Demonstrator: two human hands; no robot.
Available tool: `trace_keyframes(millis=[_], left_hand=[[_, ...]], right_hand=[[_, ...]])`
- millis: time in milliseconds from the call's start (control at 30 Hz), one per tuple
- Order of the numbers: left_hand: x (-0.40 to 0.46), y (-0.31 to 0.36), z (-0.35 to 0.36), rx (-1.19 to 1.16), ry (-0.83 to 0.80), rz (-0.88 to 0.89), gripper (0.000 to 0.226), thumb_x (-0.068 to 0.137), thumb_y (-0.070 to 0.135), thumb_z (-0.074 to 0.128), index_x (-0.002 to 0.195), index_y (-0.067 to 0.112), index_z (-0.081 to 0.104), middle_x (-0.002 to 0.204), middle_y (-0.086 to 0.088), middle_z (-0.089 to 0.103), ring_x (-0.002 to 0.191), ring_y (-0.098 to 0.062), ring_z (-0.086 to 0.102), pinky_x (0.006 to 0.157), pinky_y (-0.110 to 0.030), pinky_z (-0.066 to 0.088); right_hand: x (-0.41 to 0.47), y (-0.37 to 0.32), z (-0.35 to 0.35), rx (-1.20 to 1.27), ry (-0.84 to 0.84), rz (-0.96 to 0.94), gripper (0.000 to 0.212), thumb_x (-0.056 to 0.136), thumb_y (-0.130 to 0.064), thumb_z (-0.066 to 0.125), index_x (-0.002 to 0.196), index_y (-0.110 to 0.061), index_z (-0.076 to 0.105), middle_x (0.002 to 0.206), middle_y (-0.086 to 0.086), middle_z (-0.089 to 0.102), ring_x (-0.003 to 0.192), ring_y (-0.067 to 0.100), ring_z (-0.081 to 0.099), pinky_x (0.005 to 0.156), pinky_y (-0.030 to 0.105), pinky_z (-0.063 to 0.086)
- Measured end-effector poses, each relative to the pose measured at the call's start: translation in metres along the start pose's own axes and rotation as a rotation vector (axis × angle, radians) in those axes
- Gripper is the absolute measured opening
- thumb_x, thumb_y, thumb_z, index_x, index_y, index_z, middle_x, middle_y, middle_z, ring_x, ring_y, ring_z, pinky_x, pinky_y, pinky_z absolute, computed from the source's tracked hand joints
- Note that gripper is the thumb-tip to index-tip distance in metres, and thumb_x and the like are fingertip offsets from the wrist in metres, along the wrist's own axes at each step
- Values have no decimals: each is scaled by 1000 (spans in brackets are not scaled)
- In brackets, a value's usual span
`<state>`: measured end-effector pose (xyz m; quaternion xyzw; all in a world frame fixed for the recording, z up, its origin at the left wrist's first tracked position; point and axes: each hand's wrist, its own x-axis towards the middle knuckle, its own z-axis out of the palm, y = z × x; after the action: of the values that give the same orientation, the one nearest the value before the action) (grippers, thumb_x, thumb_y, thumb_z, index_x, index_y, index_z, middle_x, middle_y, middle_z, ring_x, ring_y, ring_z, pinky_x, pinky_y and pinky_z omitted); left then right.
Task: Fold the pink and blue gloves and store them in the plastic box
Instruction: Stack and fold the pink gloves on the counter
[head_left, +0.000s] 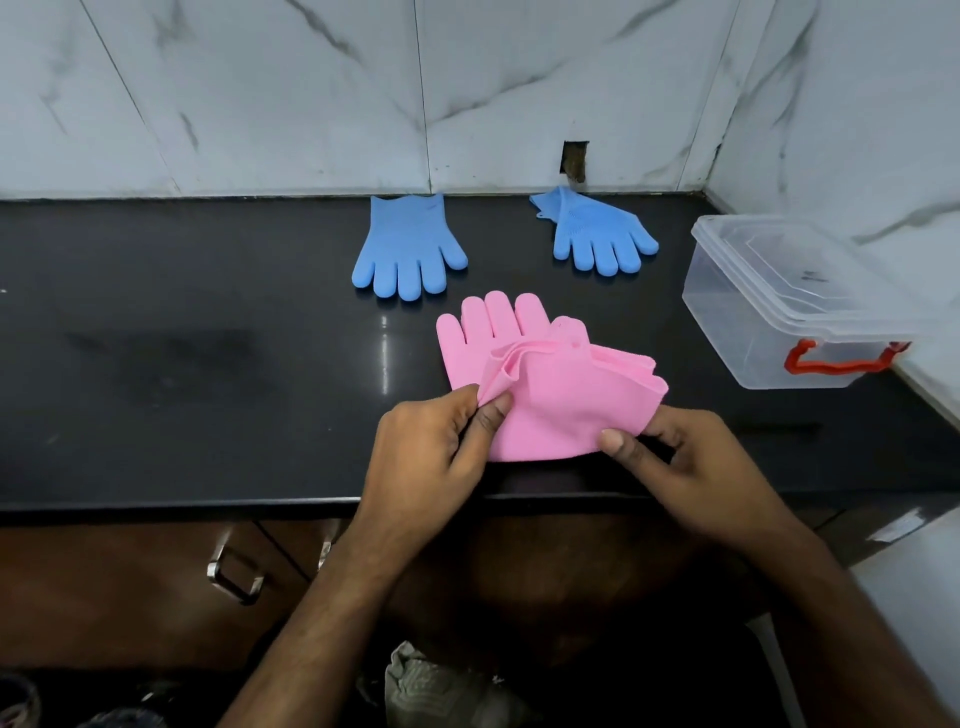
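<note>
Near the counter (208, 364) edge, left of the plastic box (779, 306), my left hand (431, 447) and right hand (691, 462) pinch the pink gloves (550, 400) mid-fold; next I should probably crease them flat.

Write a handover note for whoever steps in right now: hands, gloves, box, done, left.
Left hand pinches the cuff edge of the pink gloves; right hand grips the opposite side near the counter's front edge.
Left blue glove and right blue glove lie flat and apart by the wall.
Plastic box stands at right, lid on.
Done: pink fold begun.
Left: finish it, fold the blues, open the box, store all.
</note>
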<state>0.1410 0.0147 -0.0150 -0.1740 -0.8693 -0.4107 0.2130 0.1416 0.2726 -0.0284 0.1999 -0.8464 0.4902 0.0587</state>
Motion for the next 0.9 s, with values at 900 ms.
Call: trace_keyframes(millis=[900], left_hand=[[63,-24,10,-464,-85,-450,57,105,50,49,90,-3,65,83,-13,76,66,-27,66,62,-37,50]], right_hand=[[71,-13,5,-180,1,136,27,102,-48,48,112,-27,62,98,-18,71,87,8,69,78,44,60]])
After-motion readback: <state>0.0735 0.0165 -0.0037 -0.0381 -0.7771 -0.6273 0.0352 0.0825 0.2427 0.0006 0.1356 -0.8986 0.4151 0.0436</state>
